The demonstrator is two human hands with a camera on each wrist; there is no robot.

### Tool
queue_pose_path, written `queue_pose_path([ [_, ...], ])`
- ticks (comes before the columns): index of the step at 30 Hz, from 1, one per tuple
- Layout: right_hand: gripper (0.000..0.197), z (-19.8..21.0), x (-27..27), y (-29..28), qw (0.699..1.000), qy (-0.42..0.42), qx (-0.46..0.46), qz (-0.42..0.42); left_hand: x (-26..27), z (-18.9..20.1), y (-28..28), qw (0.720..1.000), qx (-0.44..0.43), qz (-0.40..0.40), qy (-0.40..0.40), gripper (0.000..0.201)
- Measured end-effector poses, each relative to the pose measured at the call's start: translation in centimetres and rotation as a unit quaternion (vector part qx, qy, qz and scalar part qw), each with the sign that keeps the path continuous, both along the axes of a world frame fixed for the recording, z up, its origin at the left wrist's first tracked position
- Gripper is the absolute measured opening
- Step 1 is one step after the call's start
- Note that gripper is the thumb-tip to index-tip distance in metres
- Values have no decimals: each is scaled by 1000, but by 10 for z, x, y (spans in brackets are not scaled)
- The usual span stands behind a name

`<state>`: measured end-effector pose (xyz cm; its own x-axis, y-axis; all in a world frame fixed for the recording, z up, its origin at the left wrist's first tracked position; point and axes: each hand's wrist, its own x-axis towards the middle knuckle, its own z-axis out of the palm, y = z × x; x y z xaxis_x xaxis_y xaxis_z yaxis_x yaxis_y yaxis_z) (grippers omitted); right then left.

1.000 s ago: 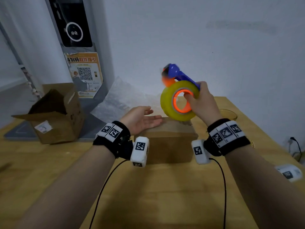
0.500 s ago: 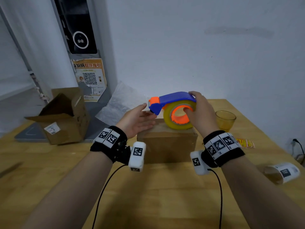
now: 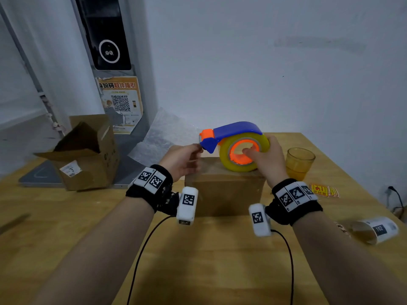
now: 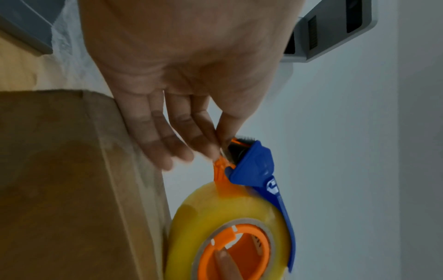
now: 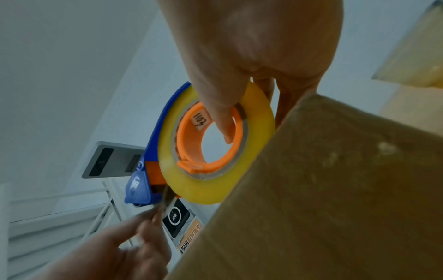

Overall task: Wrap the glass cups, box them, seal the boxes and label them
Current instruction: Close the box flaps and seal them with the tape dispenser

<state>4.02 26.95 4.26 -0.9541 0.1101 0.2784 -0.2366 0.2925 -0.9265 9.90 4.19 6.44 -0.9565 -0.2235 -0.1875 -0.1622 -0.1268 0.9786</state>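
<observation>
The right hand (image 3: 267, 159) is gripping the tape gun (image 3: 236, 146), thumb hooked into its orange core, and has brought it down from mid-air so it is sitting on the closed box (image 3: 224, 192). The left hand (image 3: 181, 160), which was lying flat on the box a moment ago, is now pinching the tape end at the gun's nose. Sealing is likely starting. A glass cup (image 3: 299, 162) is standing just right of the box, unwrapped.
</observation>
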Motion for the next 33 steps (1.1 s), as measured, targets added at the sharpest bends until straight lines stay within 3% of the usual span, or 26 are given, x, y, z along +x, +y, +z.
queue_pose_path([
  [5, 36, 0, 3, -6, 1000, 9, 18, -3, -1, -7, -15, 995, -92, 42, 2, 11],
  [12, 45, 6, 3, -15, 995, 49, 81, -19, 3, -19, -32, 987, -138, 85, 8, 16],
  [21, 39, 5, -7, 11, 995, 63, 28, -78, 25, -42, -99, 986, -92, 141, -2, 21],
  [29, 25, -9, -8, 13, 995, 54, -35, -75, 24, -74, -91, 988, -46, 149, -18, 20],
  [33, 25, -10, -6, 14, 995, 57, -29, -70, 19, -86, -85, 986, -63, 150, -24, 23],
])
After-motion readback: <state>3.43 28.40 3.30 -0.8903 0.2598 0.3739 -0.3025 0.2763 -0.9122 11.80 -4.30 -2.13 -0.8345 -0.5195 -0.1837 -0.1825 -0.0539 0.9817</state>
